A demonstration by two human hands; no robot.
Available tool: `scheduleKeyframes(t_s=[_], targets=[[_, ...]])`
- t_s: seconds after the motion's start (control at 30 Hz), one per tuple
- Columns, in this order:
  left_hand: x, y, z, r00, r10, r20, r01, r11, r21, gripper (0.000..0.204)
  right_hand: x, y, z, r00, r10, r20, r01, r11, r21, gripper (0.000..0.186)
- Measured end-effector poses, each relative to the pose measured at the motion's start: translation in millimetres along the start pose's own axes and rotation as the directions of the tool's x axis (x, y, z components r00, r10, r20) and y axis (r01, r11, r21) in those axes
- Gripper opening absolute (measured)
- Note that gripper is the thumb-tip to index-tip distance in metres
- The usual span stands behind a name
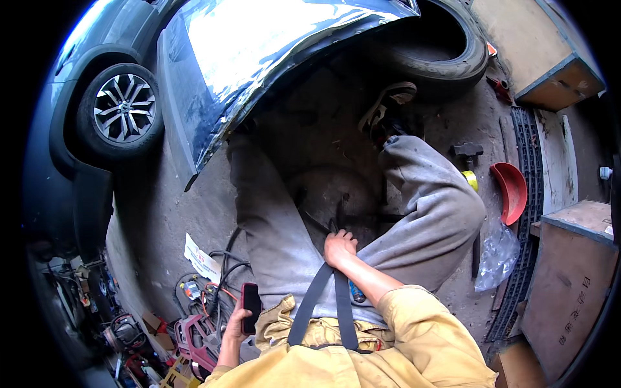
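My left hand (237,323) is closed around a smartphone (251,308) in a red case, its dark screen facing up beside my left hip. Between my thighs, my right hand (339,248) has its fingers curled downward. What they grip, if anything, is hidden. Two dark straps (318,294) run from my waist up to that hand, and a black cable or hose (315,223) passes just beyond it. Partly under my right forearm lies a blue-handled tool (356,291). A dark blue car body panel (200,97) with a ragged edge stands over my left foot.
A car with a spoked wheel (124,108) stands at left. Far right are a loose tire (475,63), a hammer (467,150), a red tray (511,194), a plastic bag (498,258) and wooden crates (569,284). Cables (226,262) and a maroon power tool (194,339) lie at left.
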State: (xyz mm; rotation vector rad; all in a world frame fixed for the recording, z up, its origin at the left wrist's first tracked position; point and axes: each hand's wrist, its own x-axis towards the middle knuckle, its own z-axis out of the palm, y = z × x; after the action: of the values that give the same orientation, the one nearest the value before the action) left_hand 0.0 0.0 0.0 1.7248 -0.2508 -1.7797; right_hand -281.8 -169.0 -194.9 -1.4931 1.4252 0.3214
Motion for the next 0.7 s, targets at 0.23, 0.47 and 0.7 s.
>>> scheduleKeyframes(t_s=[0.23,0.47,0.7], targets=[[-68,-8,-9,0.970,-0.221,-0.106,0.233,0.700,0.676,0.068,-30,-24,-7,0.996,0.063,-0.064,-0.049,0.978,0.201,0.055],[-94,-12,4,0.967,-0.246,0.070,0.076,0.537,0.840,0.091,-49,-45,-27,0.911,-0.116,-0.396,0.267,0.897,0.352,0.041],[-72,-73,-16,0.968,0.142,0.208,-0.245,0.342,0.907,0.098,-44,-38,-31,0.929,0.024,-0.368,0.163,0.868,0.469,0.045]])
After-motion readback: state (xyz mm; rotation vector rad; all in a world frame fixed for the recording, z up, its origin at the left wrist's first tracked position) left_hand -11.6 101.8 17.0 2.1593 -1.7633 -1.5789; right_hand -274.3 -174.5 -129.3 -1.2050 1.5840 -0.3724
